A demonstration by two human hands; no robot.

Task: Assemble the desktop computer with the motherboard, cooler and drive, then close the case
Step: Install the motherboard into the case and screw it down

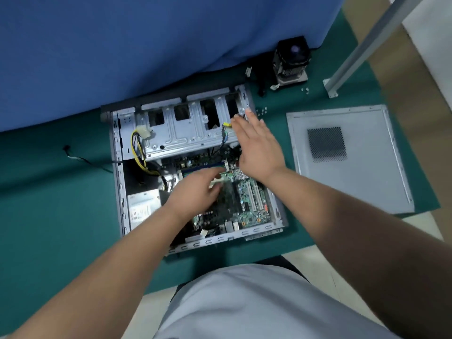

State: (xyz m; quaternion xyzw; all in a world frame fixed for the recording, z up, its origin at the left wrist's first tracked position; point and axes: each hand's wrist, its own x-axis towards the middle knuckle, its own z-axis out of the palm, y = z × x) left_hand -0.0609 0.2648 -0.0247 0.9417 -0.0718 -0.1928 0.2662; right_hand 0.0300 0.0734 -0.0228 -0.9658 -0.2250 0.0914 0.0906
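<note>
Both hands work at frame centre: left hand (195, 189) fingers curled, touching the motherboard (247, 199); right hand (256, 145) spread flat above the open case (119, 182).

— Where can I get in?

— From above: the case (195, 172) lies open-side up on the green desk (49, 204). I see the drive cage (186, 130) roofing its far end, with yellow cables (138, 152) looping down its left side.

— And lower down?

— The motherboard (247, 199) fills the floor; both hands, left (195, 192) and right (256, 145), hang over it. The power supply (144, 206) blocks the near-left corner.

— Outside the case?

— The side panel (347, 155) lies flat on the right, the cooler (291, 62) stands beyond, and loose screws (263, 111) sit between.
</note>
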